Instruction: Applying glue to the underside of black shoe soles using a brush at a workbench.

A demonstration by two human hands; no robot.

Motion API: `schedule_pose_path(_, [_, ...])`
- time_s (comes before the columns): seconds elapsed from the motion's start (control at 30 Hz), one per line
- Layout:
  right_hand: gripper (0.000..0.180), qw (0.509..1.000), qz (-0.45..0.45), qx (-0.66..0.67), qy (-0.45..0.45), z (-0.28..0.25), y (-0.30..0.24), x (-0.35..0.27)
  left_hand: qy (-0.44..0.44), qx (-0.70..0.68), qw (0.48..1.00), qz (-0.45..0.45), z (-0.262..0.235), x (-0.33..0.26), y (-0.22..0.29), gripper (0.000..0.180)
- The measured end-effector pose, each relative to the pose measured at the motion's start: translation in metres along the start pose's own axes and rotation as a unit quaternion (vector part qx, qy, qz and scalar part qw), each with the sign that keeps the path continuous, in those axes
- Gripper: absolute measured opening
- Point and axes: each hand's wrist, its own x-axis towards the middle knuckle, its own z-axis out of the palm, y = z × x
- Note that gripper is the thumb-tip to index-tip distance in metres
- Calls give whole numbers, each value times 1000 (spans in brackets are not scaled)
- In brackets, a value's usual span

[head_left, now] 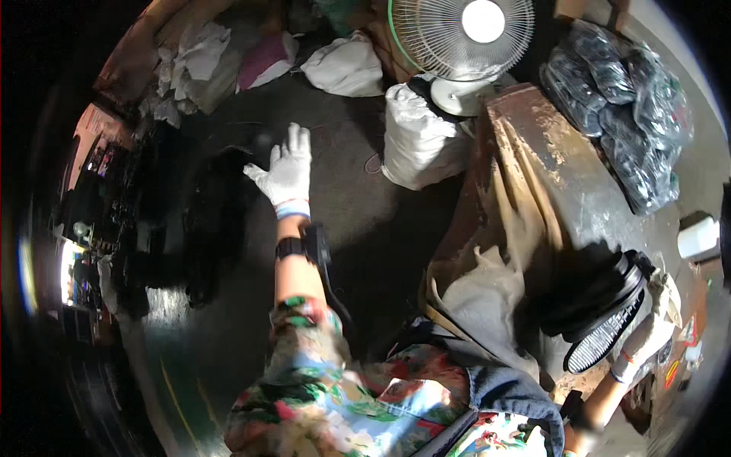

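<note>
Two gloved hands: left hand [286, 172], fingers apart, reaches over floor toward dark heap [209, 221]; right hand [653, 329] fingers clamped on black round filter [609, 320] at worn surface [548, 167]. White sack [417, 141], fan [461, 38] behind.

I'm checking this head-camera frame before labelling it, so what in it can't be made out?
Head view only:
- Left hand: gloved, fingers spread over a dark heap; shadow hides what the heap is and whether the hand touches it.
- Right hand: gloved, on a black round part; the part hides its fingers.
- Left rim: lit objects too blurred and bent to identify.
- Black bags: contents hidden by wrapping.
</note>
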Motion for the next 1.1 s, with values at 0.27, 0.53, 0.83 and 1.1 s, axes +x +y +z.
schedule_pose_path(0.27, [27, 978, -79, -188, 40, 1, -3, -21, 597, -718, 225, -278, -85, -81, -252, 54])
schedule_pose_path(0.53, [26, 898, 136, 372, 189, -80, 118, -80, 304, -489, -584, 572, -122, -283, -404, 53])
schedule_pose_path(0.83, [25, 739, 236, 606, 175, -48, 191, -143, 248, -363, -488, 754, -136, -276, -417, 48])
schedule_pose_path(1.1, [27, 956, 80, 235, 155, -4, 143, -138, 218, -364, -518, 743, -121, -307, -419, 44])
